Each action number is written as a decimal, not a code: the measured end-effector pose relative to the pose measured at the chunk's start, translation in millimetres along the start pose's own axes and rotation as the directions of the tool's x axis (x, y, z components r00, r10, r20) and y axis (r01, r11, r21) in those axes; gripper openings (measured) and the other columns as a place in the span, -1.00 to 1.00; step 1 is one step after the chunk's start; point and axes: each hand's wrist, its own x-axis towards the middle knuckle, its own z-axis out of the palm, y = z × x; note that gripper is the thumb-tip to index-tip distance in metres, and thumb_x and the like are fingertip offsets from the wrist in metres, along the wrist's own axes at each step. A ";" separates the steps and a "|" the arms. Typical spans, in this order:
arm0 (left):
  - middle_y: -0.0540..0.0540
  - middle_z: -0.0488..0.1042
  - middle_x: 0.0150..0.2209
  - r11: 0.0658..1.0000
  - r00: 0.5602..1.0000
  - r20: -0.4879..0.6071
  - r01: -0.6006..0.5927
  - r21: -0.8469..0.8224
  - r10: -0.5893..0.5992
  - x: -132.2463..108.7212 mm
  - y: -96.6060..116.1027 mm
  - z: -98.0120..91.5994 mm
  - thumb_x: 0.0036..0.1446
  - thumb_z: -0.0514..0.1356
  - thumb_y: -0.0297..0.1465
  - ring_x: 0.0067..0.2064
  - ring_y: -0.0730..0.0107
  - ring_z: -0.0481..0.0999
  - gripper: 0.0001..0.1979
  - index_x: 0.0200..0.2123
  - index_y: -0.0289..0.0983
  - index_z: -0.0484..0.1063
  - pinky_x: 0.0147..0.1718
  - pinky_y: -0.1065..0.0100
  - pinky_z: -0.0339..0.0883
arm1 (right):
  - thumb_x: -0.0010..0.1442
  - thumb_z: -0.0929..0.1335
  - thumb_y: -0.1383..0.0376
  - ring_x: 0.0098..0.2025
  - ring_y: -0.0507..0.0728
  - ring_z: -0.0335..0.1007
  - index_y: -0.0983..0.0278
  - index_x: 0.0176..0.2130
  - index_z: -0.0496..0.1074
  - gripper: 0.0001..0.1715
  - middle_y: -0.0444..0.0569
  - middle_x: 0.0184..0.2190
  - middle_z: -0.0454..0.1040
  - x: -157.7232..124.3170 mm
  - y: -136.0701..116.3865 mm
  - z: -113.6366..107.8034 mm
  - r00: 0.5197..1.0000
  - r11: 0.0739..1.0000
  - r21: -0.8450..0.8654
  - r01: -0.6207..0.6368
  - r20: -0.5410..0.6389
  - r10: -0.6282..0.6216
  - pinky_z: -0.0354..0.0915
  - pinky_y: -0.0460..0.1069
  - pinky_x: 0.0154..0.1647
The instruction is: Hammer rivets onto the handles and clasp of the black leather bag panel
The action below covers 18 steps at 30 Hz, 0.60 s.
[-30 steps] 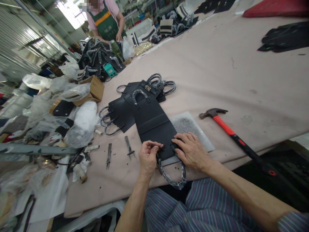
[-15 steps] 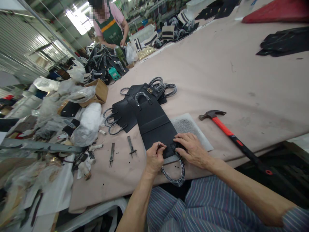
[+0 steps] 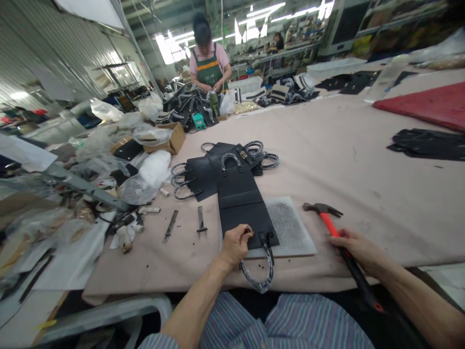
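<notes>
Left hand point(image 3: 234, 245): forearm slants up and inward from the near edge, knuckles raised over the near end of the panel; thumb and fingers pinch a small dark tool point(image 3: 248, 229), only its top end showing.
Right hand point(image 3: 358, 247): reaches in from the right, well apart from the left, its fingers curled around the red neck of the claw hammer point(image 3: 355, 275).
Claw hammer: head away from the person, long axis slanting from far left to near right, butt near the table edge; striking face points left, claw right. Whether it is lifted, I can't tell.
Black bag panel point(image 3: 241, 201): lies flat, partly over the pale board point(image 3: 296, 228), long axis running away from the person, far end leaning slightly left.
Wrapped loop handle point(image 3: 271, 269): at the panel's near end, its curve pointing toward the person.
Forked tools point(image 3: 170, 226): two, on the table point(image 3: 363, 165) left of the panel.
</notes>
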 end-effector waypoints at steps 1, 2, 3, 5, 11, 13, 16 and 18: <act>-0.04 0.59 -0.36 1.000 1.000 0.000 -0.001 0.001 0.001 -0.3 -0.8 0.2 0.25 0.15 -0.53 -0.32 0.38 0.58 -0.86 -0.27 -0.22 0.49 -0.28 0.42 0.42 | -0.06 0.48 0.30 -0.58 0.01 0.14 0.22 -0.39 0.31 -0.73 -0.13 -0.56 0.25 -7.2 -10.4 6.7 0.989 0.984 0.136 -0.114 0.112 0.099 0.14 -0.07 -0.60; -0.04 0.59 -0.36 1.000 1.000 0.001 -0.002 0.000 0.002 -0.7 -1.6 0.4 0.25 0.15 -0.53 -0.32 0.38 0.58 -0.86 -0.27 -0.22 0.50 -0.28 0.43 0.42 | -0.03 0.45 0.30 -0.61 -0.03 0.09 0.22 -0.37 0.29 -0.74 -0.17 -0.56 0.21 -16.4 -22.4 14.1 0.970 0.954 0.227 -0.195 0.191 0.153 0.11 -0.10 -0.63; -0.04 0.59 -0.36 1.000 1.000 0.000 -0.001 -0.001 0.001 -1.1 -2.2 0.6 0.24 0.15 -0.53 -0.33 0.38 0.59 -0.86 -0.27 -0.22 0.50 -0.28 0.43 0.41 | 0.02 0.43 0.27 -0.63 -0.05 0.03 0.21 -0.36 0.27 -0.75 -0.21 -0.57 0.17 -27.4 -35.7 21.3 0.959 0.935 0.271 -0.228 0.227 0.168 0.07 -0.13 -0.66; -0.04 0.60 -0.35 1.000 1.000 0.000 -0.002 -0.005 0.002 -2.0 -3.1 1.1 0.24 0.16 -0.53 -0.32 0.38 0.59 -0.86 -0.27 -0.22 0.50 -0.27 0.43 0.42 | 0.17 0.36 0.14 -0.68 -0.07 -0.08 0.20 -0.32 0.25 -0.77 -0.26 -0.59 0.09 -53.1 -64.6 33.7 0.976 0.957 0.241 -0.164 0.180 0.122 -0.06 -0.15 -0.72; -0.06 0.60 -0.32 1.000 1.000 0.000 -0.010 -0.007 0.010 -2.7 -5.1 2.5 0.26 0.14 -0.51 -0.30 0.36 0.59 -0.87 -0.26 -0.23 0.49 -0.24 0.41 0.41 | 0.37 0.20 -0.13 -0.64 0.04 0.17 0.19 -0.34 0.29 -0.49 -0.17 -0.63 0.24 -115.2 -125.7 60.8 0.709 0.629 -0.382 0.677 0.109 -0.697 0.06 -0.04 -0.61; -0.05 0.59 -0.33 1.000 1.000 0.005 -0.010 -0.003 0.010 -2.9 -6.4 3.1 0.27 0.14 -0.51 -0.31 0.37 0.58 -0.86 -0.27 -0.23 0.49 -0.26 0.42 0.41 | 0.43 0.15 -0.08 -0.67 0.04 0.14 0.19 -0.39 0.26 -0.48 -0.15 -0.67 0.27 -120.0 -125.5 71.7 0.566 0.395 -0.502 0.769 0.249 -0.786 -0.03 -0.02 -0.60; -0.03 0.57 -0.39 1.000 1.000 0.015 0.004 0.014 -0.004 -3.5 -7.7 3.6 0.27 0.15 -0.50 -0.37 0.38 0.56 -0.87 -0.31 -0.23 0.48 -0.33 0.43 0.38 | 0.48 0.09 -0.03 -0.72 0.03 0.08 0.18 -0.41 0.24 -0.46 -0.13 -0.69 0.31 -120.9 -125.8 76.6 0.518 0.222 -0.558 0.800 0.455 -0.724 -0.17 0.00 -0.62; -0.03 0.58 -0.38 1.000 1.000 0.018 0.004 0.012 -0.004 -3.7 -7.8 3.6 0.27 0.16 -0.49 -0.35 0.38 0.57 -0.88 -0.30 -0.23 0.49 -0.30 0.43 0.39 | 0.48 0.10 -0.06 -0.72 0.04 0.08 0.17 -0.40 0.24 -0.46 -0.13 -0.69 0.30 -125.2 -136.9 67.8 0.496 0.193 -0.560 0.806 0.460 -0.736 -0.16 0.01 -0.62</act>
